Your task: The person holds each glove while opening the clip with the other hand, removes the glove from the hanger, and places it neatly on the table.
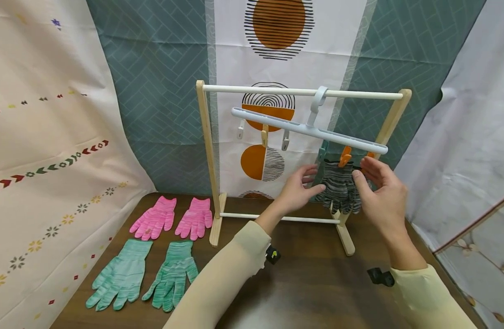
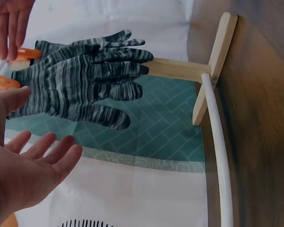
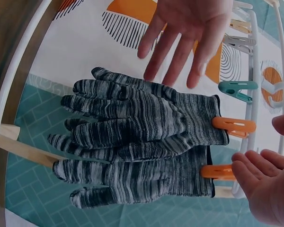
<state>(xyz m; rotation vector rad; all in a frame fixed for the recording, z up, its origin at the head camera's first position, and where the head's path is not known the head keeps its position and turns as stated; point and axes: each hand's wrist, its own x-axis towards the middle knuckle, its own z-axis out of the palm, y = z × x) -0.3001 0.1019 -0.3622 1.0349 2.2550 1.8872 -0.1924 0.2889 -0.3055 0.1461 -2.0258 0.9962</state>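
Two black-and-grey striped knit gloves (image 3: 132, 116) hang fingers down from a light-blue hanger (image 1: 276, 122), each cuff held by an orange clothespin (image 3: 234, 125). The hanger hooks over the rack's top bar and tilts lower at its right end. My left hand (image 1: 297, 189) is spread just left of the gloves, thumb apart from the fingers, holding nothing. On their other side my right hand (image 1: 382, 201) is raised by the hanger's low end, fingers extended close to the farther orange clothespin (image 3: 217, 171). In the right wrist view, a gap separates its thumb and fingers.
A wooden rack (image 1: 207, 137) with white bars stands on the brown table (image 1: 293, 292). Pink gloves (image 1: 156, 217) and green gloves (image 1: 122, 272) lie in pairs at the left. A green clothespin (image 3: 237, 87) and several others hang unused along the hanger. Patterned cloth hangs behind.
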